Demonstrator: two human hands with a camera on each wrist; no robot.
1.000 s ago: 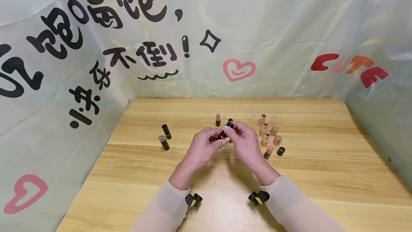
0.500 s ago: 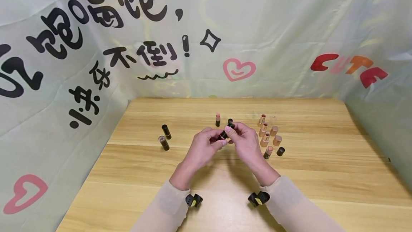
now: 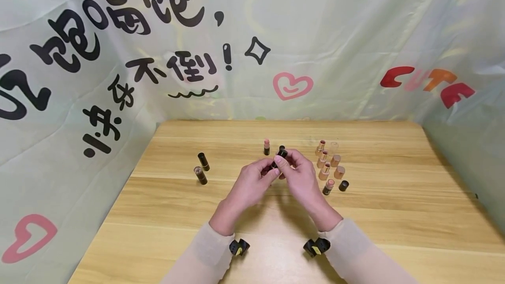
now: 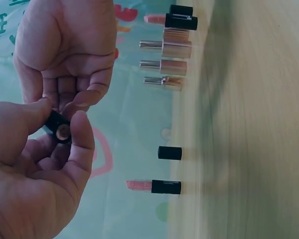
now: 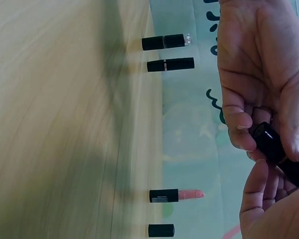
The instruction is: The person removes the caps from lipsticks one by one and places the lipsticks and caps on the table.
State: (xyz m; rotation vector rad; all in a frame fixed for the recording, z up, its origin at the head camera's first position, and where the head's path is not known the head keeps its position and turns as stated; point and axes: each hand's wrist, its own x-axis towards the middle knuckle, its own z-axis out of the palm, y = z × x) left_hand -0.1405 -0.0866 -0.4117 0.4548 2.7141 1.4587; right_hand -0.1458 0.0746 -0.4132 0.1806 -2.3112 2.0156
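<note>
A black lipstick tube is held between both hands above the middle of the table. The left hand pinches its lower end; in the left wrist view the tube's round base shows between thumb and fingers. With thumb and fingers the right hand grips the upper part. A thin gold band circles the tube in the right wrist view. Just beyond the hands stand an uncapped pink lipstick and a black cap, the cap partly hidden by the right hand.
Two closed black lipsticks, one plain and one with a clear patterned top, stand at left. To the right are several rose-gold lipsticks, their caps, an uncapped pink lipstick and a black cap. Fabric walls surround the table.
Both hands stay in nearly the same place. The left thumb and fingers have shifted slightly up along the tube, covering more of its lower part. The standing lipsticks have not moved.
</note>
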